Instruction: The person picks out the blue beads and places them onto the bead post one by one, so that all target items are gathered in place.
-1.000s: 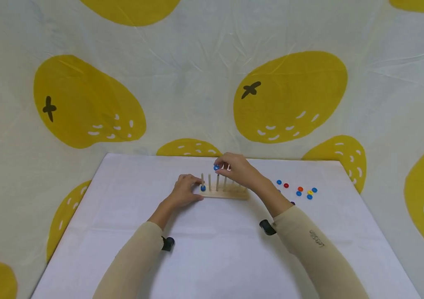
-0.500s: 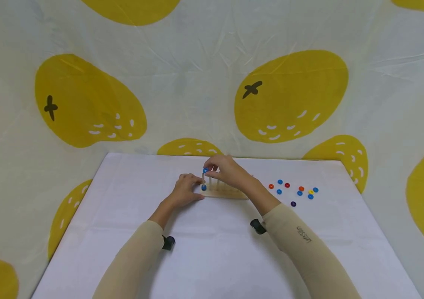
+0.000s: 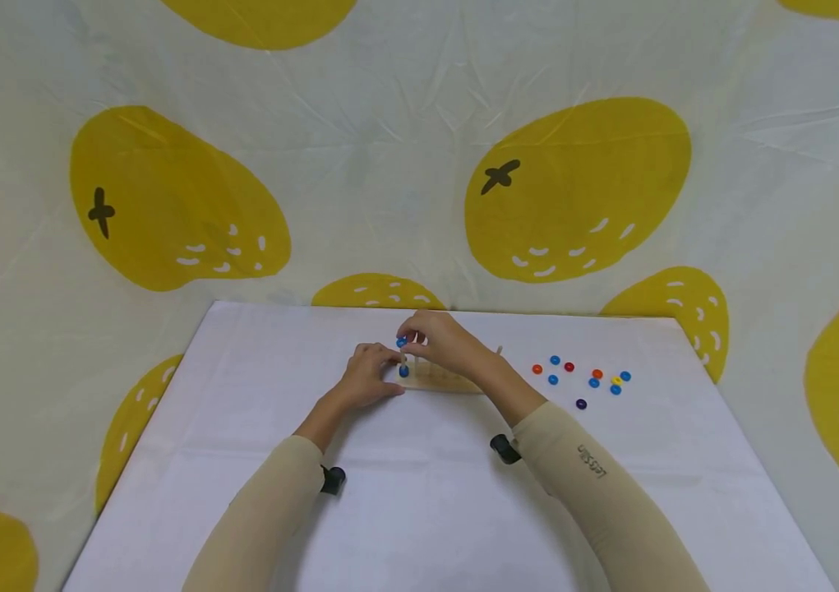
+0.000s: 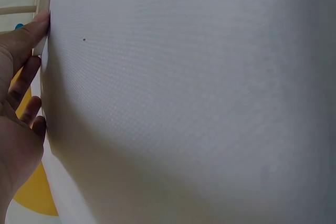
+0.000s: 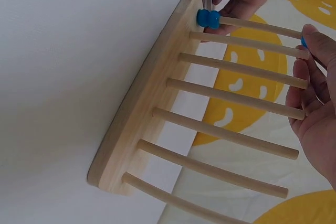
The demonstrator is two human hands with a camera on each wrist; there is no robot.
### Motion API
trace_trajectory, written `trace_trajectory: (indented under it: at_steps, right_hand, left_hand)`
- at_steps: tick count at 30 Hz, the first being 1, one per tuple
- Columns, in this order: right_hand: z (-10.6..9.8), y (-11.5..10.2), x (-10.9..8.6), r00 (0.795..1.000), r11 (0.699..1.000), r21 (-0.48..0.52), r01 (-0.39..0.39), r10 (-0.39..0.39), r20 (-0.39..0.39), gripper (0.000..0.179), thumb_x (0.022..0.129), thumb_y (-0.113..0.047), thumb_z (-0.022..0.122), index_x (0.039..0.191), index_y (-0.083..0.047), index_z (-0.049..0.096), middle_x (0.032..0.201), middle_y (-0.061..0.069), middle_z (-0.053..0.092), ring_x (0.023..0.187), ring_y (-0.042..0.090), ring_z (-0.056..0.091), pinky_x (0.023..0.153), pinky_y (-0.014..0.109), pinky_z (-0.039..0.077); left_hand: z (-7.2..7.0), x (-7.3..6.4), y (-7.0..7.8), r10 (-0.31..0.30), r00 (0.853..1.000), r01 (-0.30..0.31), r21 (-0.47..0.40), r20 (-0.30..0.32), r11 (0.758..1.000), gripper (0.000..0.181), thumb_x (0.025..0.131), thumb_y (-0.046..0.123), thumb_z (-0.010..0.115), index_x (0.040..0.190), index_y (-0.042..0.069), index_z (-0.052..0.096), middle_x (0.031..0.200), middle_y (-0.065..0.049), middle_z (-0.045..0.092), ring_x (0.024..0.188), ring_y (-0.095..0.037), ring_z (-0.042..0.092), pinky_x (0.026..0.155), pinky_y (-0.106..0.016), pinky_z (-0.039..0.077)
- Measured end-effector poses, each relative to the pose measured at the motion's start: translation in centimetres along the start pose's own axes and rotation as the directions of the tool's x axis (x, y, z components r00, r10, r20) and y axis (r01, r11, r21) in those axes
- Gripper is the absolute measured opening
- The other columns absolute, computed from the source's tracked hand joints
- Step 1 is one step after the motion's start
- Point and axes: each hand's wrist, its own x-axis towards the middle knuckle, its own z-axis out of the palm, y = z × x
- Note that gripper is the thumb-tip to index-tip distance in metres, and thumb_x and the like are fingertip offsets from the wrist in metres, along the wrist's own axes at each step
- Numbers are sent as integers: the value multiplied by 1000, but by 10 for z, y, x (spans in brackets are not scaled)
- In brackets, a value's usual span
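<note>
A wooden peg board [image 3: 437,379] with several upright pegs stands towards the back of the table. My left hand [image 3: 366,378] grips its left end, thumb at the front edge and fingers behind. Two blue beads [image 5: 208,19] sit stacked low on the leftmost peg [image 5: 257,25]. Between thumb and fingertips my right hand [image 3: 441,339] pinches another blue bead [image 3: 401,342], right at the top of that same peg. In the right wrist view this bead is mostly covered by the thumb, and the other pegs carry nothing.
Right of the board lie loose beads: several blue ones [image 3: 553,380], orange ones [image 3: 537,369], a red one [image 3: 569,367], a yellow one [image 3: 616,381] and a dark purple one [image 3: 582,404]. A patterned cloth [image 3: 375,164] hangs behind the white table [image 3: 419,510].
My right hand has moved left with the blue bead, from above the middle pegs to the leftmost peg's top, lowering slightly. The left hand has stayed at the board's end.
</note>
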Motion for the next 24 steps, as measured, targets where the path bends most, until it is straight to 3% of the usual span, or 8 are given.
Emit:
trace_trajectory:
  at_steps: [12,24]
  right_hand:
    - [3,3,0,1000,999,-36,7,-7,-22,20,94,-13,77,113,-6,74,102,4,73,96,19,67,85,33,59]
    - [4,4,-2,1000,999,-33,7,-7,-17,20,94,-16,77,111,-7,74,102,3,73,96,19,67,84,33,58]
  left_hand:
    - [0,0,-1,23,1000,-22,11,-13,1000,53,80,28,90,128,14,71,126,-5,65,138,-33,42,118,-56,32]
    - [3,0,-1,0,1000,0,9,-12,1000,52,81,29,90,127,15,71,126,-4,65,138,-32,41,118,-56,32]
